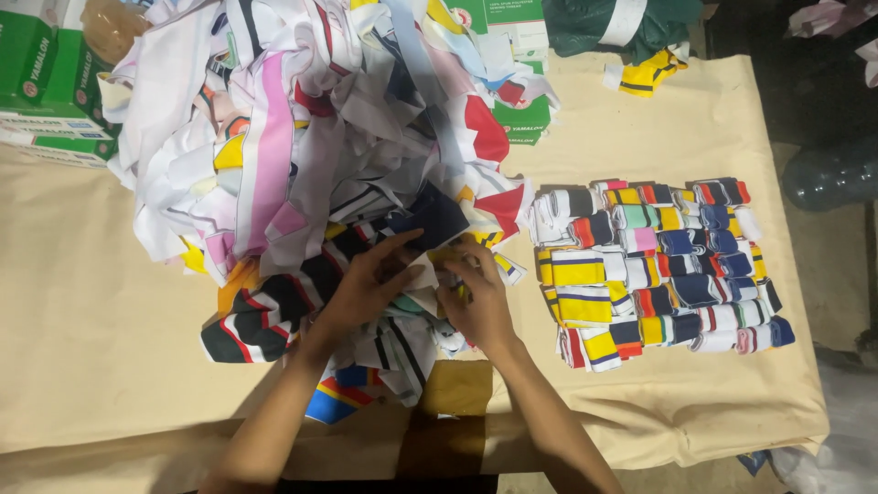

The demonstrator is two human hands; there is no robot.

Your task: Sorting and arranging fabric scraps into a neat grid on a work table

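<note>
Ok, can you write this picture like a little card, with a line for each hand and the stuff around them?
Left hand: on the striped cloth strips at the near edge of the loose pile
Right hand: pinching a small pale piece of cloth, which the left hand touches too
Folded strips: set in neat rows to the right, apart from the pile
Table cover: tan sheet
Green boxes: far left corner

Fabric heap [311,137] left, folded stack [658,265] right
</note>
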